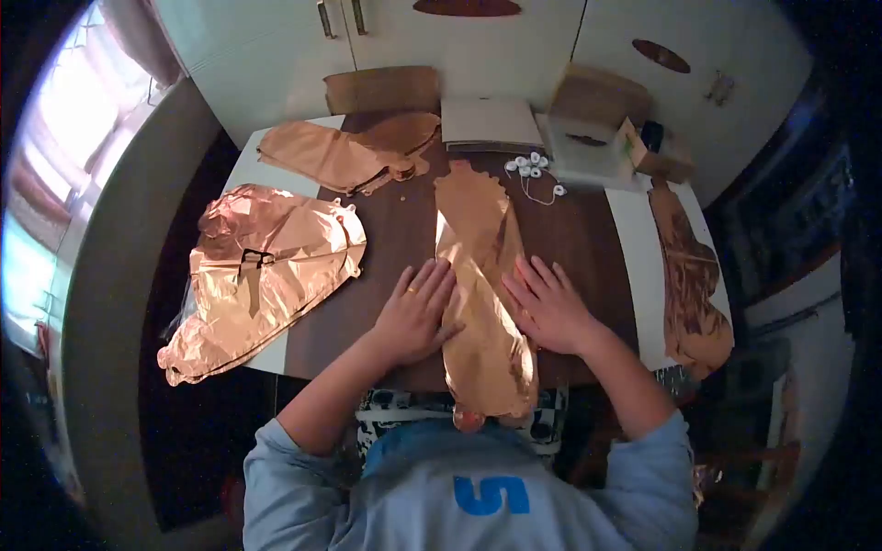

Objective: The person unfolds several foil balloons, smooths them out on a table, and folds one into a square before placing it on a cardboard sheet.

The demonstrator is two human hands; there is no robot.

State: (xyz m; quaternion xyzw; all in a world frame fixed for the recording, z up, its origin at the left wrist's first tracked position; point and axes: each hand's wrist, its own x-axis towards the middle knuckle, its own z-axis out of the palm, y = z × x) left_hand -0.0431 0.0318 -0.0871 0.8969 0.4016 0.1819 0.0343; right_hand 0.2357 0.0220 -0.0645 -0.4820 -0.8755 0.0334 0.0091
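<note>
A long copper-coloured foil balloon [482, 312], flat and uninflated, lies lengthwise on the table in front of me. Its near end reaches past the table edge towards my body. My left hand [418, 308] rests on its left edge, fingers stretched out and pointing away from me. On the opposite edge my right hand [551, 303] lies flat with its fingers spread, the fingertips touching the foil. Neither hand grips anything.
Larger flat foil balloons [276, 275] lie at the left, a black clip-like piece on top. More foil [340, 151] sits at the back left, another folded foil balloon [689, 275] at the right edge. White ribbon rolls [528, 165], a white box [491, 124] and a cardboard box [661, 156] stand at the back.
</note>
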